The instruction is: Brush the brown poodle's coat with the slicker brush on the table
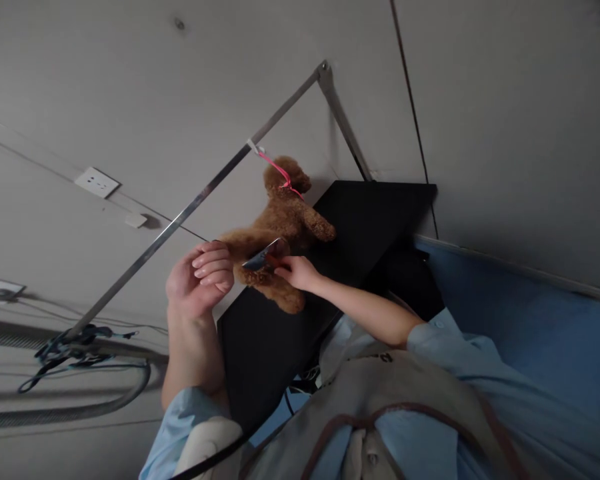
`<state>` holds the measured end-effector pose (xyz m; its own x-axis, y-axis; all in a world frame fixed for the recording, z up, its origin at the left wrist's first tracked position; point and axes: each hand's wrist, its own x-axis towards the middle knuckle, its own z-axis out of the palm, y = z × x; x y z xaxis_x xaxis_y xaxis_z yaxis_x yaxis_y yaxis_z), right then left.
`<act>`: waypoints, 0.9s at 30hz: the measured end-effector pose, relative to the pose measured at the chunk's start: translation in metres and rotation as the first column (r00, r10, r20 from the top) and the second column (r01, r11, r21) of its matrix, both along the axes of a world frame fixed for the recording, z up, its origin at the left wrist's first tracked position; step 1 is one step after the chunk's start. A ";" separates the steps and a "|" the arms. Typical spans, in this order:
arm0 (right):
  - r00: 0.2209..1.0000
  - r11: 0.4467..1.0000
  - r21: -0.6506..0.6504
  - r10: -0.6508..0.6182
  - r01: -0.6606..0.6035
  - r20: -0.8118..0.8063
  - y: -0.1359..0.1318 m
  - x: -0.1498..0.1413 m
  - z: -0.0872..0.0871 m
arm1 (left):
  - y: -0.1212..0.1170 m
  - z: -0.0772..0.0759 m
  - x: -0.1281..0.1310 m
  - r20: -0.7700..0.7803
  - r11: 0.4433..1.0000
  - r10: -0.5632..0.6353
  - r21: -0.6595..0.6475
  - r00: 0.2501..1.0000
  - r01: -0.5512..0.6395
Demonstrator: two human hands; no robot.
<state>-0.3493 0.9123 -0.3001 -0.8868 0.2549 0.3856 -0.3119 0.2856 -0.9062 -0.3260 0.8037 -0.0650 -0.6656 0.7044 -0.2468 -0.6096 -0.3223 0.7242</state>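
The right hand grips the metal grooming tool, which lies by the brown dog, at 10 o'clock from these fingers, its long axis running 8 to 2 o'clock. The left hand curls; its hold I cannot tell.

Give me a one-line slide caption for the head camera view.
Right hand holding a metal-headed tool by a curly brown dog on a black table, left hand near its rear.
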 end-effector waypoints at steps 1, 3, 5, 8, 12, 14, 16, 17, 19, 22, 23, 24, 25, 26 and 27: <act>0.998 1.000 0.001 0.009 -0.009 0.067 -0.001 -0.004 -0.003 | -0.002 0.001 0.000 -0.006 1.000 0.004 0.005 1.000 -0.004; 0.973 0.997 -0.030 0.077 -0.073 0.216 -0.007 -0.006 -0.014 | -0.005 0.004 0.000 -0.017 1.000 0.017 0.001 1.000 -0.017; 0.951 0.988 -0.079 0.152 -0.136 0.271 -0.015 -0.006 -0.024 | -0.008 0.007 0.001 -0.046 0.999 0.031 -0.007 0.998 -0.031; 0.987 0.984 -0.121 0.139 -0.129 0.082 -0.021 -0.012 -0.023 | -0.014 0.010 0.004 -0.114 0.998 0.061 0.001 0.992 -0.061; 0.987 0.983 -0.147 0.126 -0.110 0.103 -0.021 -0.024 -0.023 | -0.021 0.011 0.006 -0.167 0.992 0.122 0.002 0.978 -0.124; 0.944 0.966 -0.182 0.227 -0.186 0.241 -0.025 -0.023 -0.032 | -0.023 0.010 0.007 -0.183 0.990 0.142 0.003 0.973 -0.144; 0.915 0.944 -0.222 0.301 -0.245 0.270 -0.030 -0.022 -0.039 | -0.025 0.009 0.008 -0.180 0.988 0.151 0.010 0.972 -0.152; 0.923 0.938 -0.232 0.309 -0.257 0.228 -0.033 -0.023 -0.040 | -0.026 0.009 0.009 -0.167 0.988 0.153 0.019 0.974 -0.152; 0.951 0.942 -0.225 0.282 -0.249 0.128 -0.036 -0.028 -0.038 | -0.027 0.008 0.011 -0.132 0.988 0.156 0.039 0.979 -0.153; 0.960 0.956 -0.177 0.256 -0.234 0.113 -0.039 -0.037 -0.032 | -0.030 0.009 0.014 -0.108 0.983 0.181 0.050 0.978 -0.176; 0.950 0.954 -0.170 0.274 -0.248 0.150 -0.041 -0.038 -0.031 | -0.031 0.010 0.015 -0.108 0.981 0.190 0.053 0.976 -0.185; 0.935 0.946 -0.174 0.305 -0.275 0.178 -0.042 -0.039 -0.031 | -0.032 0.010 0.014 -0.108 0.979 0.199 0.057 0.974 -0.194; 0.922 0.935 -0.188 0.335 -0.300 0.193 -0.043 -0.038 -0.031 | -0.034 0.010 0.013 -0.104 0.979 0.200 0.063 0.974 -0.194; 0.918 0.927 -0.201 0.353 -0.317 0.181 -0.043 -0.038 -0.031 | -0.037 0.009 0.012 -0.094 0.980 0.194 0.067 0.977 -0.188; 0.923 0.924 -0.203 0.356 -0.324 0.149 -0.040 -0.038 -0.032 | -0.041 0.007 0.010 -0.082 0.981 0.186 0.074 0.979 -0.180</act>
<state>-0.3869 0.8718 -0.3318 -0.9816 -0.0263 0.1890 -0.1897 0.0268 -0.9815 -0.3156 0.7629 -0.0577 -0.8018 0.5812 -0.1390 -0.4707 -0.4710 0.7460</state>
